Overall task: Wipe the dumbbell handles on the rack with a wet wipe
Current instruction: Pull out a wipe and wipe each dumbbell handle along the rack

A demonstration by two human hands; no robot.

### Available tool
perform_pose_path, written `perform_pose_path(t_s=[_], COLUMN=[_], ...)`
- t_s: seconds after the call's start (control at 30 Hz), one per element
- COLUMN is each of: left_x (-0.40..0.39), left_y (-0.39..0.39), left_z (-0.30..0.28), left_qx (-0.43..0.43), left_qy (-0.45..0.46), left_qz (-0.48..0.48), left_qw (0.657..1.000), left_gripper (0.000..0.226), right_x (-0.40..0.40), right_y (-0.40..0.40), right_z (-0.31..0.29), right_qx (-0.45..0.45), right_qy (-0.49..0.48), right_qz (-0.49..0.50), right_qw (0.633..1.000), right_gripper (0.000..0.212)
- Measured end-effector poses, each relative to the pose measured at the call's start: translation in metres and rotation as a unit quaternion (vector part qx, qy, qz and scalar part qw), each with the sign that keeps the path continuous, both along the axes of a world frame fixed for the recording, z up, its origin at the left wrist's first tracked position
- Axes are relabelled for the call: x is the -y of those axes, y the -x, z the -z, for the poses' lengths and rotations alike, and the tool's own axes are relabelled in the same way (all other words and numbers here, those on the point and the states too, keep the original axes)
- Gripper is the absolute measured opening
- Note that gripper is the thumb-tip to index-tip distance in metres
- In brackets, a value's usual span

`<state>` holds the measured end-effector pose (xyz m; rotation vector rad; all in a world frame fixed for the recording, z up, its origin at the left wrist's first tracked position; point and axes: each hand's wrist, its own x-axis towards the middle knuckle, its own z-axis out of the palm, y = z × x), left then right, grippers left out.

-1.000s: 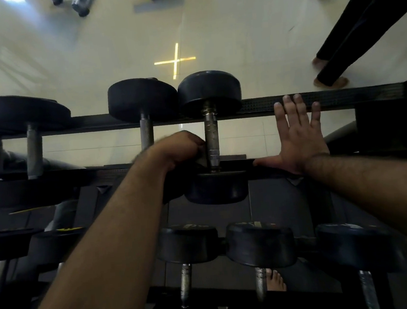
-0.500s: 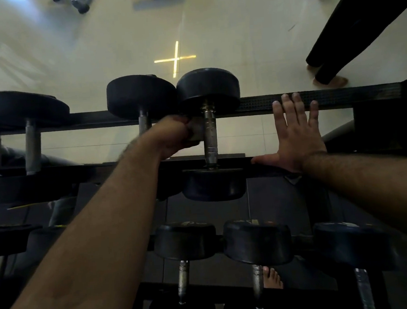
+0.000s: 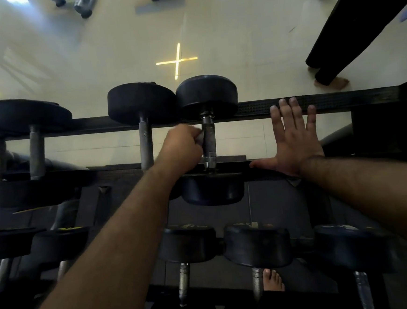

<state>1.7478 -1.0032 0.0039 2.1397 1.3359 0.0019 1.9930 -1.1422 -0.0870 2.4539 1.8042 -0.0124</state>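
Black dumbbells with metal handles lie across a dark rack (image 3: 315, 103). My left hand (image 3: 181, 146) is fisted around a small pale wet wipe (image 3: 200, 138), pressing it against the left side of the centre dumbbell's metal handle (image 3: 209, 139). Only a corner of the wipe shows past my fingers. My right hand (image 3: 293, 137) rests flat with fingers spread on the rack's front rail (image 3: 267, 171), fingertips reaching toward the rear rail. A neighbouring dumbbell handle (image 3: 146, 144) stands just left of my left hand.
More dumbbells (image 3: 35, 153) fill the top tier at left, and others (image 3: 256, 245) sit on the lower tier. My bare foot (image 3: 272, 280) shows beneath the rack. Another person's dark-trousered legs (image 3: 331, 61) stand on the pale floor at upper right.
My left hand with the wipe has slid up the centre handle from its near end toward the middle. My right hand stays put on the rail. The person at upper right has stepped slightly.
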Motion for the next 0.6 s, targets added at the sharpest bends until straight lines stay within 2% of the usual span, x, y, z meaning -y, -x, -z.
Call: perform_pose_path(t_s=[0.07, 0.1, 0.13, 0.2, 0.23, 0.27, 0.37, 0.43, 0.47, 0.53, 0.57, 0.6], left_x=[0.011, 0.014, 0.015, 0.017, 0.017, 0.018, 0.018, 0.009, 0.005, -0.001, -0.004, -0.007], left_y=[0.013, 0.016, 0.015, 0.005, -0.002, -0.007, -0.006, 0.004, 0.005, 0.001, -0.004, -0.011], left_z=[-0.012, -0.019, -0.025, -0.029, -0.026, -0.021, -0.006, -0.013, -0.023, -0.042, -0.045, -0.043], left_qx=[-0.071, -0.07, -0.044, 0.016, 0.036, 0.032, -0.089, -0.147, -0.15, -0.07, -0.021, 0.012], left_qy=[0.065, 0.061, 0.013, -0.169, -0.231, -0.256, -0.226, -0.153, -0.103, -0.029, -0.052, -0.128], left_qz=[0.055, 0.055, 0.041, 0.027, 0.054, 0.109, 0.284, 0.367, 0.395, 0.388, 0.381, 0.375], left_qw=[0.994, 0.994, 0.998, 0.985, 0.971, 0.96, 0.928, 0.906, 0.9, 0.918, 0.923, 0.918], left_gripper=[0.018, 0.015, 0.015, 0.026, 0.038, 0.045, 0.037, 0.029, 0.025, 0.022, 0.026, 0.031], right_x=[0.0, 0.0, 0.0, 0.0, 0.0, 0.0, -0.001, -0.001, -0.001, 0.0, 0.0, -0.001], right_y=[0.0, 0.0, 0.001, 0.001, 0.001, 0.0, 0.001, 0.001, 0.001, -0.001, -0.001, 0.0], right_z=[0.0, -0.001, -0.001, -0.001, -0.001, -0.001, 0.0, 0.0, 0.0, 0.0, 0.0, -0.001], right_qx=[-0.002, -0.004, -0.005, -0.002, -0.001, -0.001, 0.003, 0.005, 0.006, 0.007, 0.005, 0.004], right_qy=[0.003, 0.005, 0.005, 0.005, 0.005, 0.006, 0.008, 0.014, 0.017, 0.019, 0.022, 0.026], right_qz=[-0.001, -0.002, -0.002, -0.004, -0.004, -0.005, -0.004, -0.006, -0.005, -0.004, -0.005, -0.006], right_qw=[1.0, 1.0, 1.0, 1.0, 1.0, 1.0, 1.0, 1.0, 1.0, 1.0, 1.0, 1.0], right_gripper=[0.156, 0.156, 0.157, 0.157, 0.158, 0.158, 0.158, 0.159, 0.159, 0.159, 0.159, 0.159])
